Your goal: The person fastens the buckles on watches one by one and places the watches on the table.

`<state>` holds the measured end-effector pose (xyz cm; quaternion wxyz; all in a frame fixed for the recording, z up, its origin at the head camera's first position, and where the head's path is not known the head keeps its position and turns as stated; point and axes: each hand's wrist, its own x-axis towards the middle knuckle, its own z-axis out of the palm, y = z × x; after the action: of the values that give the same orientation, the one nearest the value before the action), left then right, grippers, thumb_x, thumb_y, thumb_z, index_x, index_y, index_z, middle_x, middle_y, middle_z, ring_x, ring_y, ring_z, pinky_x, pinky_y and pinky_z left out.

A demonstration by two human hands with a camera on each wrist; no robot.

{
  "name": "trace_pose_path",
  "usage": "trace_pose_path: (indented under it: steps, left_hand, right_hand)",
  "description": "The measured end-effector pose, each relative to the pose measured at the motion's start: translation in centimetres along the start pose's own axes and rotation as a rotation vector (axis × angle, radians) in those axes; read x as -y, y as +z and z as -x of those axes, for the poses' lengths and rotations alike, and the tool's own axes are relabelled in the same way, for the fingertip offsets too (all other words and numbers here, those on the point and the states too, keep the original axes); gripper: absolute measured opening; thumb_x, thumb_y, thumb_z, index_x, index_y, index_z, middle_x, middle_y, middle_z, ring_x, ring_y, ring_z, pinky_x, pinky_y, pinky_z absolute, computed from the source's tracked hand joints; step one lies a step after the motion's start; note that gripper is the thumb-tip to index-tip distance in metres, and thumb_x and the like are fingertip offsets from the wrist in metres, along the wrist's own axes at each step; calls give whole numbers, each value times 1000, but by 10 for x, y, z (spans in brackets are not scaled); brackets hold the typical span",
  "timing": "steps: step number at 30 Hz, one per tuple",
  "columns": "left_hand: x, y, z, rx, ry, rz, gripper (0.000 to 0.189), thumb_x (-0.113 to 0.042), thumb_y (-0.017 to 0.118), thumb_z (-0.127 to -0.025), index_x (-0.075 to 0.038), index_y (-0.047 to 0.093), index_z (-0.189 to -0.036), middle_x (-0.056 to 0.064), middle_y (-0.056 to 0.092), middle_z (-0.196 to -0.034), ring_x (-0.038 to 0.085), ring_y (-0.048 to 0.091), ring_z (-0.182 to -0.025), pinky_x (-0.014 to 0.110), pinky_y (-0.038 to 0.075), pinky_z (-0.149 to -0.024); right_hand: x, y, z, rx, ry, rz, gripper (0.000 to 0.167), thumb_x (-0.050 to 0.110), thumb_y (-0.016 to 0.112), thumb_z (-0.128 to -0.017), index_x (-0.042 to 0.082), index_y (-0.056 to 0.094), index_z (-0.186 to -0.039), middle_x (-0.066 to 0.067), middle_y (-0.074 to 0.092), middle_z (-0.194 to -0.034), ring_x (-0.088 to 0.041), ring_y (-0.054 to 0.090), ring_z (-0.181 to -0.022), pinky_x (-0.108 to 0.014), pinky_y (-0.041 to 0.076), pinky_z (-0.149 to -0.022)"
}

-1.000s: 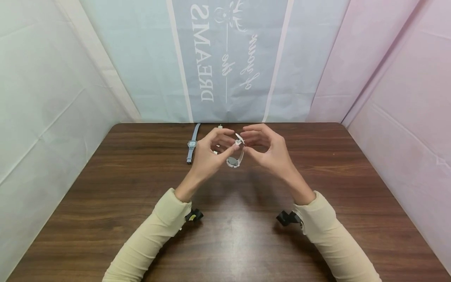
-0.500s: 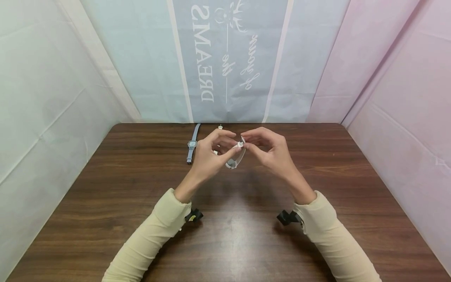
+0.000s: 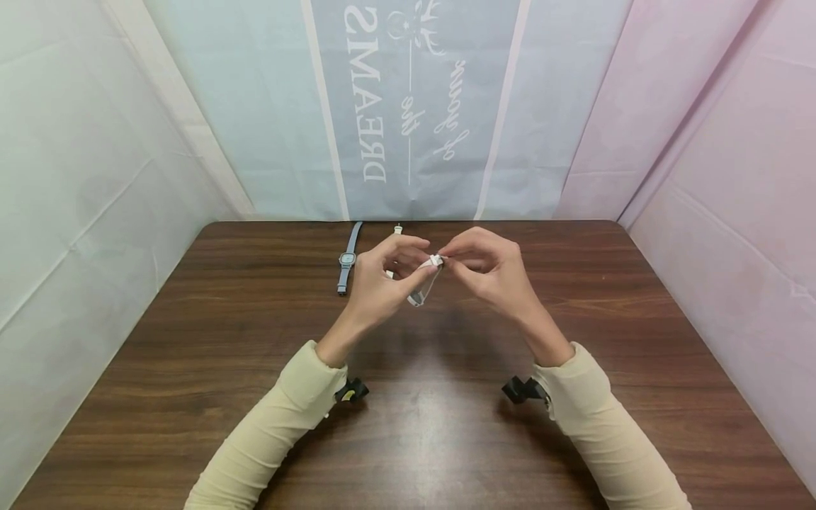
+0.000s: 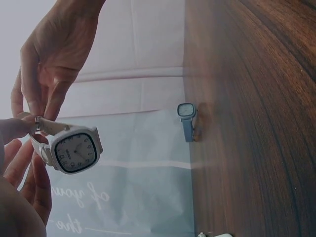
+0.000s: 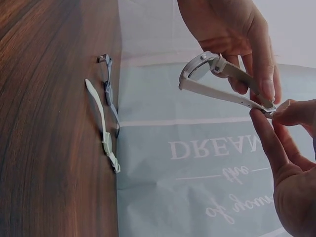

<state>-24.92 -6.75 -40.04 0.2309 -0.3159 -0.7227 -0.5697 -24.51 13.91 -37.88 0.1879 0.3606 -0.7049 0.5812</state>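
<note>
A white wristwatch (image 3: 416,298) hangs between both hands above the table, its strap bent into a loop. My left hand (image 3: 380,280) pinches the strap at the buckle between thumb and fingers. Close against it, my right hand (image 3: 494,265) pinches the strap's end with thumb and fingertips. In the left wrist view the squarish watch face (image 4: 76,152) is turned to the camera. Seen from the right wrist, the metal buckle (image 5: 268,109) lies between the fingertips of both hands, which partly cover it.
A blue watch (image 3: 347,259) lies on the dark wooden table (image 3: 433,425) to the left of the hands. Beside it is a pale watch (image 5: 102,116), mostly hidden behind my left hand in the head view. A printed cloth (image 3: 414,106) hangs behind the table's far edge.
My right fingertips have closed in on the strap's end, which stood up between the hands earlier. The hanging watch case has turned more edge-on. My left hand has barely moved.
</note>
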Motion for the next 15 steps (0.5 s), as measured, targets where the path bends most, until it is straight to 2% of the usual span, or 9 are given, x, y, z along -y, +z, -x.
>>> trace_pose_path:
  steps: [8, 11, 15]
  left_hand:
    - [0, 0, 0, 15, -12, 27, 29, -6, 85, -85, -5, 74, -112, 9, 81, -93, 12, 75, -77, 28, 60, -63]
    - [-1, -1, 0, 18, -17, 25, 30, -7, 85, -85, -5, 74, -112, 8, 81, -93, 12, 75, -78, 28, 59, -64]
    - [-1, -2, -1, 24, -23, 36, 30, -7, 85, -85, -6, 73, -112, 8, 80, -93, 12, 74, -78, 28, 59, -65]
  right_hand:
    - [1, -6, -1, 48, -20, 38, 14, -5, 75, -90, -3, 77, -104, -17, 75, -100, -14, 74, -92, -28, 64, -79]
    - [2, -8, -2, 53, -4, 12, 15, -6, 76, -89, -6, 76, -104, -19, 75, -99, -14, 74, -91, -30, 64, -80]
    - [2, -10, -1, 46, 33, -53, 18, -13, 75, -85, -10, 74, -103, -12, 76, -99, -14, 76, -90, -33, 64, -80]
